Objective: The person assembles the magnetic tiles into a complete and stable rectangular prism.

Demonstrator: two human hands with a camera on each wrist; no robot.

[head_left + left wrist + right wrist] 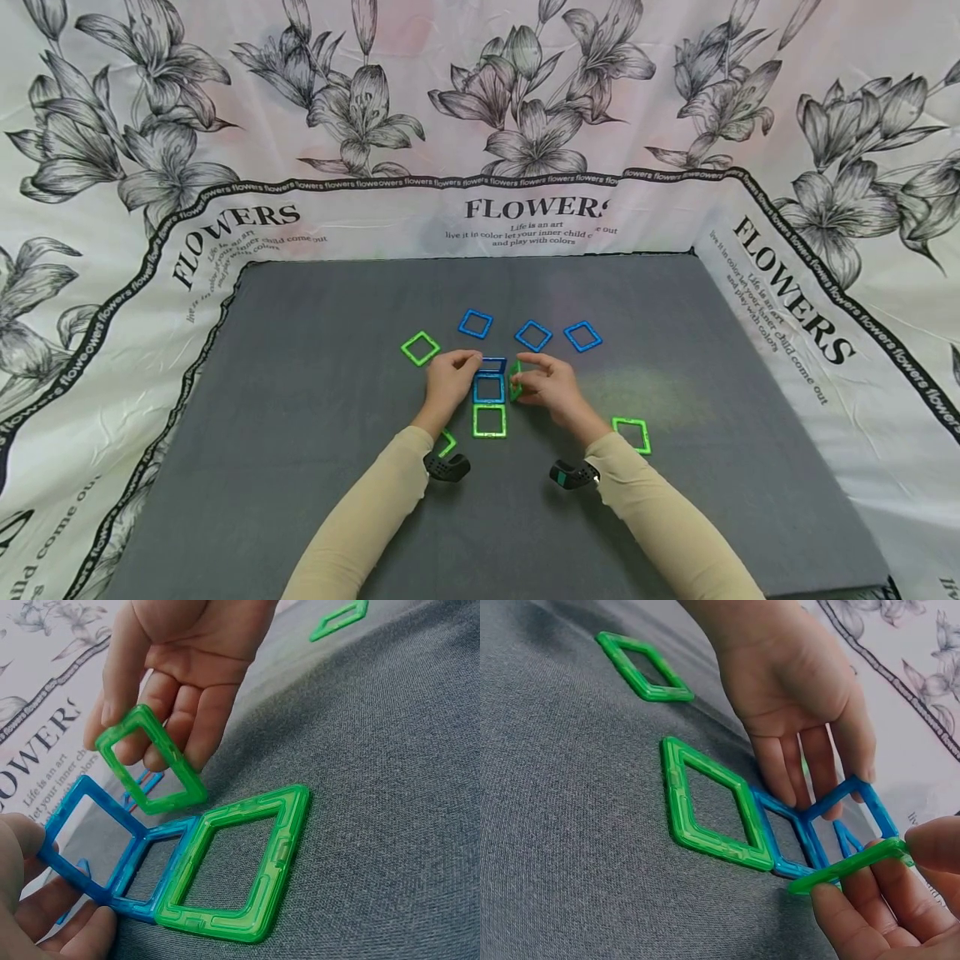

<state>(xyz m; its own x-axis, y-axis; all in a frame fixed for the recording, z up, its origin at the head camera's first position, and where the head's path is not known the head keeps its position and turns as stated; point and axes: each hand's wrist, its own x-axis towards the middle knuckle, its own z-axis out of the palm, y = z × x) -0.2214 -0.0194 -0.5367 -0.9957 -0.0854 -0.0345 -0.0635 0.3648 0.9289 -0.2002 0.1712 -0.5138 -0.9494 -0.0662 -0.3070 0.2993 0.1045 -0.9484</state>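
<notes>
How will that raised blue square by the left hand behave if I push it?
The raised blue square would probably tip or fold, since it rises from one edge of the flat blue square. It looks stiff: its sides run straight while the left hand holds it. It is likely light, being a thin, open frame.

Flat green square (283, 855) leaves room above (upright blue frame (114, 811) obstructs).

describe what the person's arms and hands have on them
The left sleeve and right sleeve are long, plain and beige. The left hand and right hand wear no gloves. A black left device and black right device sit at the wrists; the right one shows a small green patch.
</notes>
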